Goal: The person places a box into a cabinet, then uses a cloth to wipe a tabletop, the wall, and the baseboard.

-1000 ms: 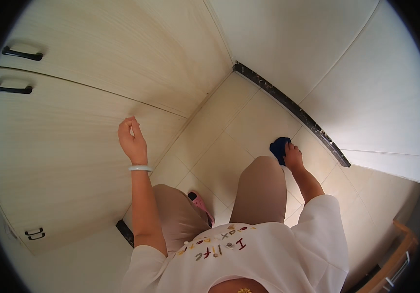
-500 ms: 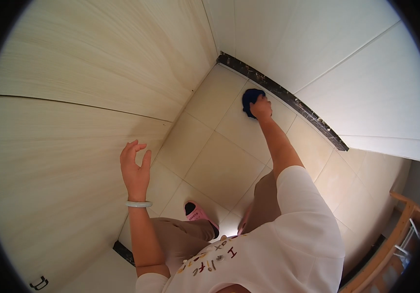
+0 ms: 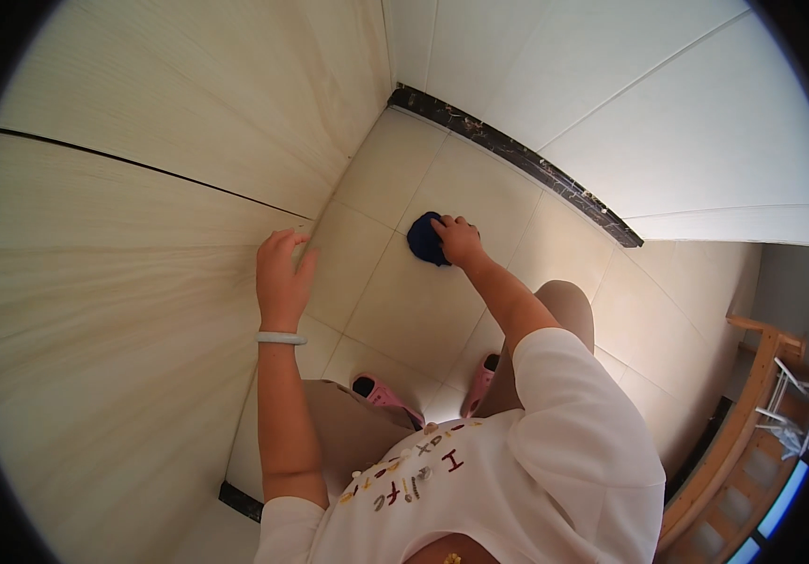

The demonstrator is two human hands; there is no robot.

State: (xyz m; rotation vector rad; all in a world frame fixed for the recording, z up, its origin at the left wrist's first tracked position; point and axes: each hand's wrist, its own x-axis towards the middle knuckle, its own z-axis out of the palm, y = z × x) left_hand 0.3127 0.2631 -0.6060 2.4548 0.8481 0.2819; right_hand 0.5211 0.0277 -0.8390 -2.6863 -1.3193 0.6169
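A bunched dark blue cloth (image 3: 426, 240) lies against the beige floor tiles. My right hand (image 3: 461, 242) presses on its right side, with the fingers curled over its edge. My left hand (image 3: 282, 280) is raised beside the pale wood-grain panel (image 3: 169, 216) on the left. Its fingers are apart and bent a little, and it holds nothing. A pale bangle sits on that wrist.
A dark speckled baseboard (image 3: 517, 160) runs along the foot of the white wall (image 3: 602, 103). My feet in pink clogs (image 3: 381, 390) stand on the tiles. A wooden frame (image 3: 733, 451) with white hangers is at the lower right.
My right hand has drawn the cloth away from the baseboard, toward me and to the left. My left hand has moved up slightly and to the right. My view has shifted.
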